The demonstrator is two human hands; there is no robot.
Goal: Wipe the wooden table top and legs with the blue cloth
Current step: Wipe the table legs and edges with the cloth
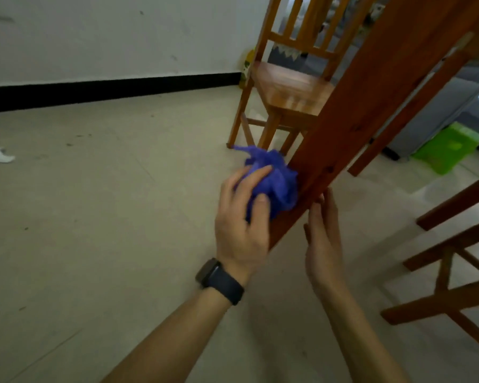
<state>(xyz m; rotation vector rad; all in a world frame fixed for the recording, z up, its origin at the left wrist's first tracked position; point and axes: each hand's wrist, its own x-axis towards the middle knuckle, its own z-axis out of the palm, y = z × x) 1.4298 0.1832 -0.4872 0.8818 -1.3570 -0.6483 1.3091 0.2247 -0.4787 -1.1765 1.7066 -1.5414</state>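
While the left hand (244, 217) holds the blue cloth (277, 178) in a bunch, with its fingers curled round it, it presses the cloth on the side of one wooden table leg (371, 92). The cloth touches the leg low down, near the floor (94, 217). The right hand (324, 244) is on the other side of the same leg, with its fingers straight and close together, and the tips touch the wood. I think it is there to keep the leg steady. So the step now looks like wiping this leg, and the cloth is close to the bottom of it. The worktop itself is out of view, so I cannot tell if it is wiped. More brown wooden legs (454, 200) show on the right, and no cloth is on them, but I cannot tell if they belong to the table. A wooden chair (288, 87) stands behind the leg. My guess is that some legs are left to do.
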